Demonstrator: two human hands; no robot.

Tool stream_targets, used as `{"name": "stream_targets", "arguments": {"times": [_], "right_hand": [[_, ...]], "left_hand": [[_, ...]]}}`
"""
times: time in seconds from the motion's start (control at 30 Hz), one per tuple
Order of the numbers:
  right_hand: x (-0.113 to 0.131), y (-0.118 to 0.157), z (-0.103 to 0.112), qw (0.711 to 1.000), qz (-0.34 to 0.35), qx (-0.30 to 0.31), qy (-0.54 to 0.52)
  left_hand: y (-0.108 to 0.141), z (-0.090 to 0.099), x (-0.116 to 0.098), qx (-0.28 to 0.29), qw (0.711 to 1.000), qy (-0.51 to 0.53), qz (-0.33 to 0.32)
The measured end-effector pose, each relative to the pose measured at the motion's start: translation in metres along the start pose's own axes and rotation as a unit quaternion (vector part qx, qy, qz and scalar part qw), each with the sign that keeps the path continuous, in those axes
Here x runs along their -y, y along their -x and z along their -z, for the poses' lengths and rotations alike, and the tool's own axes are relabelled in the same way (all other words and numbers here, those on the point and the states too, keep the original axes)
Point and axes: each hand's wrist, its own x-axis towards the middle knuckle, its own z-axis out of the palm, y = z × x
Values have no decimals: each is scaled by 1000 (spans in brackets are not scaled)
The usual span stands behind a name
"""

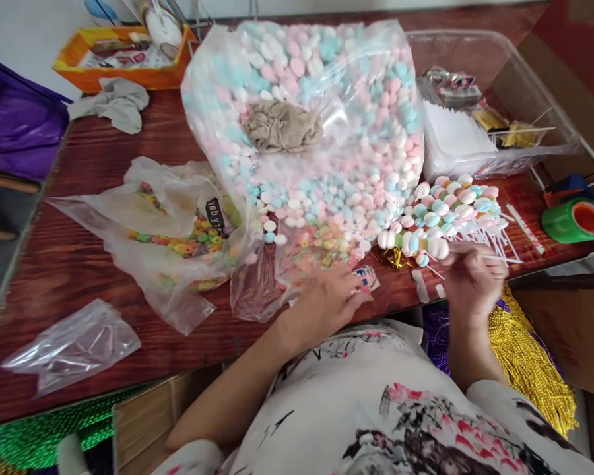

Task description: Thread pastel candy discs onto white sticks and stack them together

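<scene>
My right hand (475, 280) is closed in a pinch on the stick of a candy skewer (410, 243), threaded with pale candies and held nearly level. Beside it lie several similar candy skewers (450, 201) in a pile, with white sticks (488, 237) under and around them. My left hand (324, 297) is over the table edge, somewhat blurred, its thumb apart from the fingers. It is closest to a small printed packet (369, 280) and a clear bag of ring candies (321, 244). Behind stands a big clear bag of pink, blue and white candies (376, 145).
A crumpled cloth (283, 125) rests on the big bag. To the left are an opened bag of coloured rings (178, 231) and a clear plastic bag (74, 346). A clear bin (519, 72) and green tape (574, 221) are at right. Gold wire ties (395, 257) lie in front.
</scene>
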Motion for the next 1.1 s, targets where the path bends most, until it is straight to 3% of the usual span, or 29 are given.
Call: {"name": "stream_targets", "arguments": {"times": [0.1,0.17,0.3,0.37,0.67,0.8,0.9,1.0,1.1], "right_hand": [[35,9,19,994,27,70,78],[48,18,22,978,17,136,158],[42,39,15,913,19,282,294],[33,45,15,891,34,321,320],[34,45,20,849,52,350,392],[43,47,13,859,53,347,373],[42,47,8,870,53,337,357],[38,47,4,859,61,347,371],[40,47,4,859,58,352,369]], "left_hand": [[39,-14,6,45,995,-89,24],[51,-27,11,44,991,-124,25],[55,-44,20,17,985,-171,7],[55,-48,21,7,983,-185,0],[57,-71,32,-105,970,-215,-34],[58,-71,39,-147,970,-188,-33],[57,-69,35,-155,965,-212,-18],[55,-67,28,-147,961,-234,20],[53,-65,29,-150,974,-167,34]]}}
